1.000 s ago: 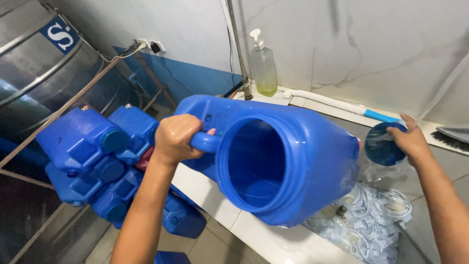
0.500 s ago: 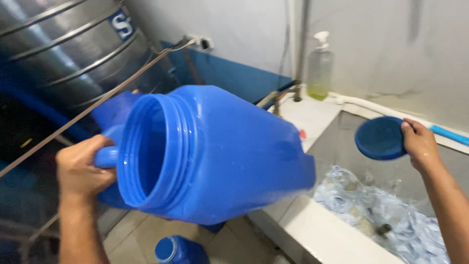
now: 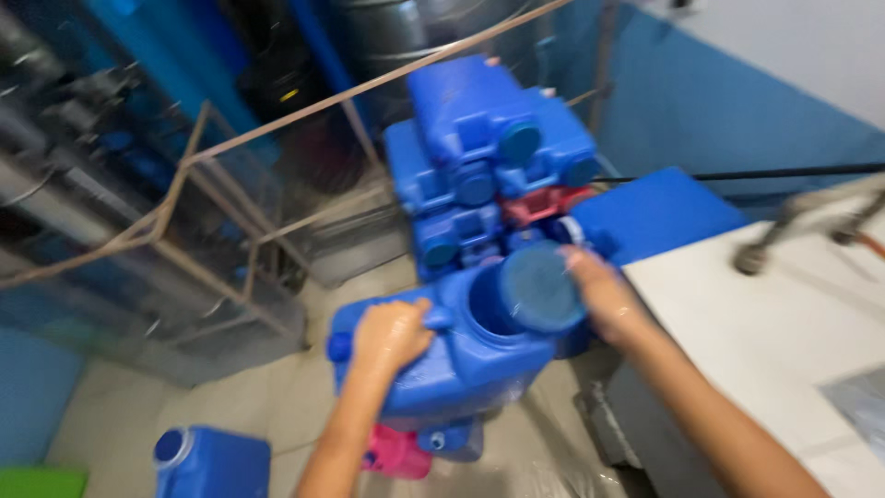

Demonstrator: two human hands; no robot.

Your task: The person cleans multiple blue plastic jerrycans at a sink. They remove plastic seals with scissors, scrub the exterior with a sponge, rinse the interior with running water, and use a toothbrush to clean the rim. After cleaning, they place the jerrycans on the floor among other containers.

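— What have your hands got, in the head view?

— My left hand (image 3: pixel 392 334) is closed over the handle of the blue jug (image 3: pixel 452 355), fingers wrapped tight round it. My right hand (image 3: pixel 604 297) pinches the round blue lid (image 3: pixel 542 288) by its edge, fingers curled, holding it right at the jug's open mouth (image 3: pixel 489 309). The picture is blurred, so I can't tell whether the lid touches the rim.

— How far along is that?

— As I judge it, the lid is brought to the mouth but not seated; part of the opening shows beside it. Setting it down and tightening are left.

— Where does the jug sit?

— Just off the left edge of the white counter (image 3: pixel 784 323), above the wet floor (image 3: pixel 277 397), in front of a stack of blue jugs (image 3: pixel 489 157).

— Any room to move?

— Little. The stack is close behind, the counter's edge presses in on the right, a metal frame (image 3: pixel 217 221) stands to the left, and a pink can (image 3: pixel 398 454) and another jug (image 3: pixel 210 461) lie below. The open room is up towards me.
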